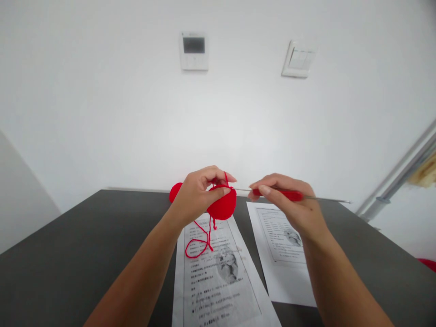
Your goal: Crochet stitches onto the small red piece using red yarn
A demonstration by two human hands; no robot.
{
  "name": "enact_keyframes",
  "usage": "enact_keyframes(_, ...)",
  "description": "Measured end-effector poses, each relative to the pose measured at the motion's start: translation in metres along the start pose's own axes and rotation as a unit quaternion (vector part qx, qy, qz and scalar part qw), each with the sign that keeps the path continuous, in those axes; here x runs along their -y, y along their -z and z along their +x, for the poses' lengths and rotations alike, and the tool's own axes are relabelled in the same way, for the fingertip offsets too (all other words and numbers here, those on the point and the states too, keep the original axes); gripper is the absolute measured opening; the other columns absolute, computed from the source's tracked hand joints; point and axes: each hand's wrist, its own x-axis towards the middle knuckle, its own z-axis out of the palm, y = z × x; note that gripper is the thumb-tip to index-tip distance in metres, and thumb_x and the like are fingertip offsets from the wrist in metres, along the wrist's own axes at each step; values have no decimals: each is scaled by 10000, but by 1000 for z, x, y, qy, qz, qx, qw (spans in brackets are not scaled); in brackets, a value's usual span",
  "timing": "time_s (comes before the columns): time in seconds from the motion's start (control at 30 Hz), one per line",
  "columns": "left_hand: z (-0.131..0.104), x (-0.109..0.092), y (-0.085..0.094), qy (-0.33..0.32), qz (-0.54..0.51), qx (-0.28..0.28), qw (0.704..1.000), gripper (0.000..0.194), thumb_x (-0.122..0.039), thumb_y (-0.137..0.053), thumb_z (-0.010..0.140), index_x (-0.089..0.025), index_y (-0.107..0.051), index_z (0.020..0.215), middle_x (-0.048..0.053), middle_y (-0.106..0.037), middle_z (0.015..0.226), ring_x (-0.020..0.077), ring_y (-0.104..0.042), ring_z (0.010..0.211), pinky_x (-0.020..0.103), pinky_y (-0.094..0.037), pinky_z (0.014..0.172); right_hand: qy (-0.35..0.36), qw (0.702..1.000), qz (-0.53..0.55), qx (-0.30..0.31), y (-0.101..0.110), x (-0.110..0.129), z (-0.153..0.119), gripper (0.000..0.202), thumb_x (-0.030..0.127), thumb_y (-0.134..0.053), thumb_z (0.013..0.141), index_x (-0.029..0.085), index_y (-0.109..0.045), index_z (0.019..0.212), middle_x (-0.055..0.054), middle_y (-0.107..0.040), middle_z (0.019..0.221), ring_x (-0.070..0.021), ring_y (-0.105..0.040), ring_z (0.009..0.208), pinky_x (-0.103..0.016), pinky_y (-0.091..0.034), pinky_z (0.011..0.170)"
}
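Between the thumb and fingers of my left hand (200,190) is a round red crochet piece (223,205), held up above the table. A strand of red yarn runs over the left fingers, and a loose loop of yarn (195,249) hangs below. My right hand (289,195) is closed around the red handle of a crochet hook (288,195). The hook's thin metal shaft reaches left to the upper edge of the crochet piece; its tip is too small to make out there. Another metal end sticks out to the right. Behind my left wrist sits a red yarn ball (175,191), partly hidden.
Two printed sheets lie on the dark table (112,236): a nearer sheet (218,281) under the yarn and a second sheet (289,281) by my right forearm. The white wall behind carries a panel with a screen (194,51) and a light switch (299,59). A grey pole (391,186) stands at right.
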Motion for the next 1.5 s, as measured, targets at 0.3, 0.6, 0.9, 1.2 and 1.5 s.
enact_keyframes(0.3,-1,-3,-6,118,-276,112,947,154,-156,-782,583,-145,-699,712,6,-638,654,85,-546,549,208,-418,508,-107,957,268,23,0,-9,12,259,406,-717,784,163,-688,699,-20,-685,567,-155,-650,495,-298,-575,519)
enact_keyframes(0.6,1,6,-2,139,-332,111,927,278,-205,-859,516,-157,-733,759,19,-669,681,94,-579,561,200,-469,516,-125,939,318,43,-10,-8,12,269,433,-741,758,171,-682,749,-12,-686,583,-143,-652,518,-292,-597,548)
enact_keyframes(0.9,3,9,4,162,-288,136,934,302,-248,-861,571,-155,-754,837,52,-739,731,143,-669,634,254,-526,620,-97,945,313,-8,-26,-6,9,256,431,-741,754,179,-694,749,-8,-686,581,-145,-648,518,-285,-581,541)
enact_keyframes(1.2,3,4,10,147,-266,130,944,285,-232,-823,636,-151,-762,902,76,-754,752,178,-701,694,294,-561,677,124,986,78,-83,-27,-19,-4,120,339,-657,866,265,-751,883,-41,-750,819,-210,-703,780,-375,-584,709)
enact_keyframes(1.5,1,-3,3,101,-161,62,980,363,-220,-762,699,-169,-745,1058,50,-729,845,149,-648,756,279,-519,709,292,947,-136,-12,-16,-8,-1,263,114,-539,894,237,-670,1086,-93,-736,995,-221,-694,934,-392,-582,760)
